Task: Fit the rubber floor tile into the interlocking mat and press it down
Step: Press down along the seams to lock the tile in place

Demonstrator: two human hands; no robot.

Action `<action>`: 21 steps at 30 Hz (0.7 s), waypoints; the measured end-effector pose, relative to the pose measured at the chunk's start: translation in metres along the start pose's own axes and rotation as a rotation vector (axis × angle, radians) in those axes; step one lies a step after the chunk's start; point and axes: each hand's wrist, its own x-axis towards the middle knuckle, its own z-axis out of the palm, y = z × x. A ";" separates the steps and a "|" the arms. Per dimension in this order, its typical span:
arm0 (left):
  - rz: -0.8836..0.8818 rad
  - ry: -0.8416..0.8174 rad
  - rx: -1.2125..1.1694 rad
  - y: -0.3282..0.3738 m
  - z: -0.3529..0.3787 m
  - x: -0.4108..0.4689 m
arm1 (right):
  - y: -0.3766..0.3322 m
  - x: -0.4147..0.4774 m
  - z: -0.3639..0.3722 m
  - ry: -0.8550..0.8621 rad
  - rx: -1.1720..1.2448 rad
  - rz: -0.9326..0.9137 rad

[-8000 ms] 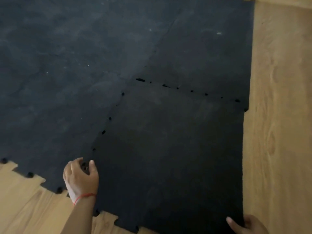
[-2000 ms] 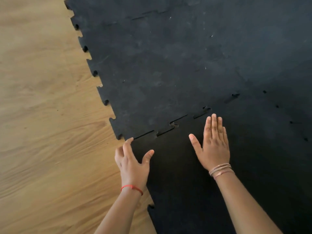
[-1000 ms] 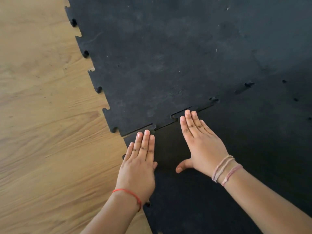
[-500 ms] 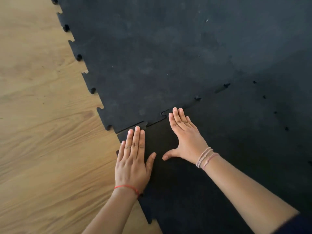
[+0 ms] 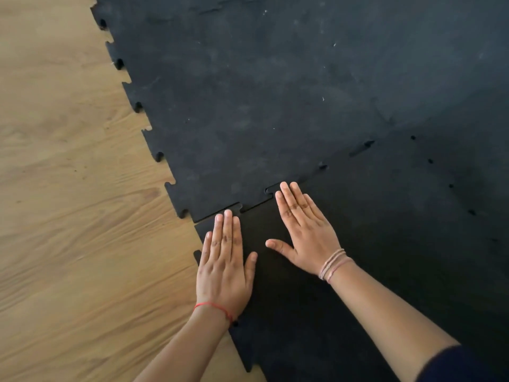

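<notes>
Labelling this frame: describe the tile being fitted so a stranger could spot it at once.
Start from the big black mat that covers most of the wooden floor. At its near left corner lies the tile, under the flat left hand and right hand. It is darker and cleaner than its dusty grey neighbours, and a thin open seam still shows along its far edge.

Wood floor (image 5: 68, 216) left of mat (image 5: 275, 106) open (nothing standing).
</notes>
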 end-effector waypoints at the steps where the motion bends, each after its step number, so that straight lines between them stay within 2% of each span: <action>1: 0.000 -0.009 0.001 -0.001 0.000 -0.001 | 0.001 0.001 0.001 0.005 -0.007 -0.009; 21: 0.066 -0.069 0.123 -0.010 0.000 0.009 | -0.002 0.012 0.005 0.030 -0.038 0.013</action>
